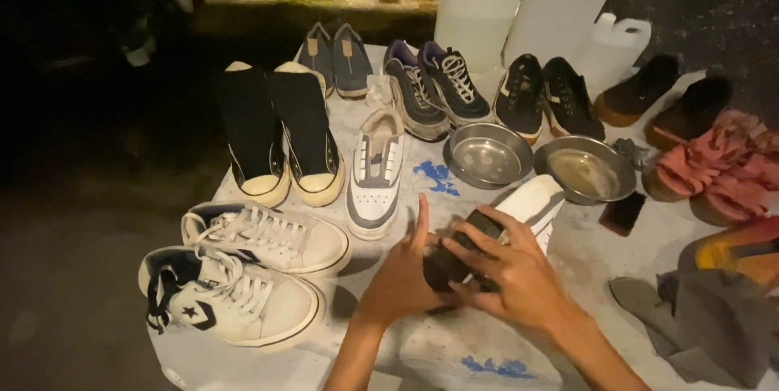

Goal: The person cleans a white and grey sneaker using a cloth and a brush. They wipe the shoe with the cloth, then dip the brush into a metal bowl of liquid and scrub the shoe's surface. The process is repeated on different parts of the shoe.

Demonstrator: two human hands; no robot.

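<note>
Both hands work on a white slip-on shoe (531,204) lying near the front middle of the surface (584,265), just below two metal bowls (489,156). The right hand (519,277) lies over the shoe's dark opening, fingers curled around its heel end; the left hand (402,281) braces that end from the side, index finger raised. A matching shoe (376,174) and white lace-up sneakers (260,237) lie to the left

Steel bowls (489,156) close beyond hands (519,277)
</note>
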